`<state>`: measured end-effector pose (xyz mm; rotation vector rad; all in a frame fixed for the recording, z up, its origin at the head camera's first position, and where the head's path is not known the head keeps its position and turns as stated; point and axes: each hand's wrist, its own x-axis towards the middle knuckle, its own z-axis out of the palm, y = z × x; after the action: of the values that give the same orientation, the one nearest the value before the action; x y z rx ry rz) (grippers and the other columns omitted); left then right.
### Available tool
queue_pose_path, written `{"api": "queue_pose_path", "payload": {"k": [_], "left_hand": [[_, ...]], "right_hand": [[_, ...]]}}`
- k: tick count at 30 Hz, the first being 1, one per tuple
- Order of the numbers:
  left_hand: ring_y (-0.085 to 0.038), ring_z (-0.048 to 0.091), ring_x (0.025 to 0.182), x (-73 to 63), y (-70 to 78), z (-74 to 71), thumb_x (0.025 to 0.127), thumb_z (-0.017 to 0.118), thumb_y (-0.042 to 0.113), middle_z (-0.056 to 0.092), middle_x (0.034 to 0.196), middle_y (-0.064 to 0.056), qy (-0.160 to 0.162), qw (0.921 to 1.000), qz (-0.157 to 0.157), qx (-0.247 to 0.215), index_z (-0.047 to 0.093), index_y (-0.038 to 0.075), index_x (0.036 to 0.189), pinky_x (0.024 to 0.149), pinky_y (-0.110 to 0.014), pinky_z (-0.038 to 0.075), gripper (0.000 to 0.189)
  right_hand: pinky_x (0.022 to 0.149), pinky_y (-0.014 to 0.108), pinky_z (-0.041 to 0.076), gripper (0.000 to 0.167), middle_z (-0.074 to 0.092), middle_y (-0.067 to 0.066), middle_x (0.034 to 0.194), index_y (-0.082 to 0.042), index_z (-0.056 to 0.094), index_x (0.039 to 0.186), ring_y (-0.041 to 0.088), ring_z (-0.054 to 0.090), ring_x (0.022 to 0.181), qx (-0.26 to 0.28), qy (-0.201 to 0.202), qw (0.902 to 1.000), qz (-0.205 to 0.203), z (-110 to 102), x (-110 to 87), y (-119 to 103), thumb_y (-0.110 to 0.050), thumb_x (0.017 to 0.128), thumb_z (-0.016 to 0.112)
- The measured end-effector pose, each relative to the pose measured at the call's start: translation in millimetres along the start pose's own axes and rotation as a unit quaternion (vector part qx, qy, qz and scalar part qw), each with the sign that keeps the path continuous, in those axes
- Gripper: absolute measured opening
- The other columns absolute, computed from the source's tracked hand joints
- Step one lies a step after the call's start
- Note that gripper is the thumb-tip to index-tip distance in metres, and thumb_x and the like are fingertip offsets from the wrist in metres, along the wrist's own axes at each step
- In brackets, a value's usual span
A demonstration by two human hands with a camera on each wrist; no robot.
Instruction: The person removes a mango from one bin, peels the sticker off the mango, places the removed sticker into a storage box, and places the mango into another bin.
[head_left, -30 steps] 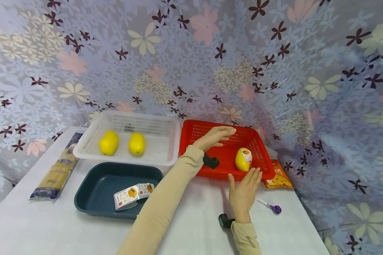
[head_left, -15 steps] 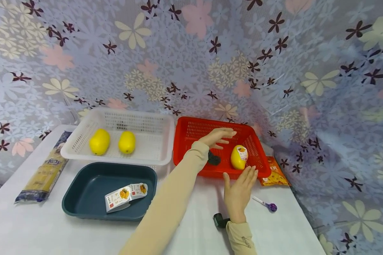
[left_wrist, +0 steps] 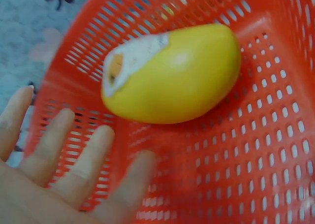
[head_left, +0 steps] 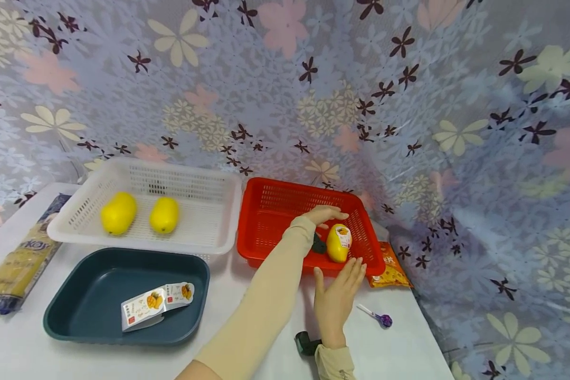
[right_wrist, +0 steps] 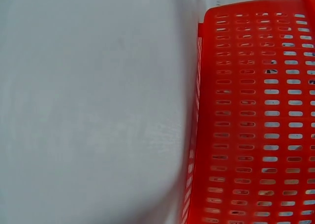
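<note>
A yellow mango [head_left: 338, 244] with a white paper label lies in the right part of the red basket [head_left: 266, 211]. My left hand [head_left: 326, 215] reaches over the far side of that fruit with its fingers extended. In the left wrist view, the fingers [left_wrist: 88, 165] are spread and blurred, apart from the mango [left_wrist: 182, 76]. At the basket's near rim, my right hand [head_left: 336, 303] lies with fingers straight and thumb out, fingertips right at the rim. The right wrist view shows the basket's slotted wall [right_wrist: 256, 115].
Two yellow mangoes [head_left: 119, 213] lie in a white basket [head_left: 204, 211] at left. A teal tray [head_left: 95, 285] holds a printed mango sleeve [head_left: 157, 305]. A pasta-like packet [head_left: 26, 258] lies far left. An orange snack bag [head_left: 391, 266] and a purple lollipop [head_left: 385, 320] are at right.
The head view has swung so everything shifts left. My left hand has moved right and nearer within the red basket, closer to the mango. My right hand stays at the near rim.
</note>
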<state>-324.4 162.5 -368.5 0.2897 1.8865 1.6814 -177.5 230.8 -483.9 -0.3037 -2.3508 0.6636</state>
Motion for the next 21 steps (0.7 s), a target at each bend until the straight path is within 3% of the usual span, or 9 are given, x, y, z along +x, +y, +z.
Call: {"api": "queue_pose_path", "payload": {"k": [4, 7, 10, 13, 14, 18, 21], "left_hand": [[-0.027, 0.033, 0.143, 36.0, -25.9, 3.7, 0.095, 0.057, 0.028, 0.037, 0.155, -0.007, 0.006, 0.9993, -0.017, 0.032, 0.041, 0.012, 0.147, 0.114, -0.046, 0.034, 0.057], [-0.022, 0.042, 0.138, 67.0, -46.0, 8.7, 0.089, 0.064, 0.035, 0.044, 0.15, -0.002, -0.001, 0.9994, -0.018, 0.03, 0.049, 0.018, 0.143, 0.108, -0.043, 0.042, 0.058], [-0.021, 0.046, 0.133, 76.1, -51.6, 16.1, 0.085, 0.069, 0.037, 0.048, 0.147, 0.0, 0.005, 0.9995, -0.014, 0.029, 0.053, 0.022, 0.138, 0.105, -0.041, 0.044, 0.057], [-0.022, 0.047, 0.13, 74.5, -51.3, 24.5, 0.084, 0.07, 0.033, 0.047, 0.147, 0.0, 0.013, 0.999, -0.02, 0.037, 0.052, 0.023, 0.139, 0.103, -0.041, 0.044, 0.058], [-0.026, 0.045, 0.132, 62.2, -44.2, 27.7, 0.087, 0.068, 0.027, 0.043, 0.15, -0.003, 0.013, 0.9982, -0.027, 0.052, 0.048, 0.021, 0.142, 0.106, -0.043, 0.042, 0.06], [-0.029, 0.047, 0.126, 35.3, -32.9, 33.2, 0.087, 0.064, 0.019, 0.039, 0.151, -0.009, -0.01, 0.9941, -0.027, 0.105, 0.036, 0.018, 0.15, 0.105, -0.042, 0.043, 0.069], [-0.026, 0.05, 0.118, 27.0, -30.4, 31.9, 0.088, 0.064, 0.019, 0.04, 0.15, -0.01, -0.017, 0.9898, -0.015, 0.141, 0.034, 0.017, 0.151, 0.102, -0.039, 0.045, 0.07]], "right_hand": [[0.115, 0.06, 0.022, 0.091, 0.018, 0.03, 0.157, 0.012, 0.021, 0.148, 0.047, 0.012, 0.146, 0.005, -0.006, 1.0, 0.001, 1, -0.8, 0, -0.041, 0.089, 0.065], [0.115, 0.059, 0.022, 0.091, 0.018, 0.03, 0.157, 0.012, 0.021, 0.148, 0.047, 0.011, 0.146, 0.005, -0.001, 1.0, 0.003, -2, 1.3, 1, -0.041, 0.089, 0.065], [0.115, 0.058, 0.021, 0.091, 0.019, 0.029, 0.157, 0.012, 0.022, 0.148, 0.046, 0.011, 0.146, 0.007, 0.009, 0.9999, 0.003, -4, 2.3, 0, -0.042, 0.089, 0.065], [0.115, 0.059, 0.022, 0.09, 0.02, 0.029, 0.156, 0.012, 0.022, 0.148, 0.046, 0.011, 0.146, 0.011, 0.014, 0.9998, -0.006, -3, 3.5, 0, -0.038, 0.089, 0.067], [0.115, 0.059, 0.022, 0.089, 0.019, 0.029, 0.156, 0.012, 0.021, 0.148, 0.047, 0.011, 0.146, 0.012, 0.013, 0.9998, -0.009, -2, 3.5, 0, -0.035, 0.089, 0.068], [0.113, 0.06, 0.023, 0.086, 0.019, 0.032, 0.155, 0.014, 0.021, 0.147, 0.049, 0.011, 0.145, 0.013, 0.01, 0.9997, -0.015, 2, 1.3, 0, -0.023, 0.087, 0.07], [0.113, 0.061, 0.024, 0.086, 0.019, 0.032, 0.155, 0.014, 0.02, 0.147, 0.049, 0.011, 0.145, 0.012, 0.01, 0.9998, -0.014, 4, -0.1, 2, -0.033, 0.091, 0.066]]}}
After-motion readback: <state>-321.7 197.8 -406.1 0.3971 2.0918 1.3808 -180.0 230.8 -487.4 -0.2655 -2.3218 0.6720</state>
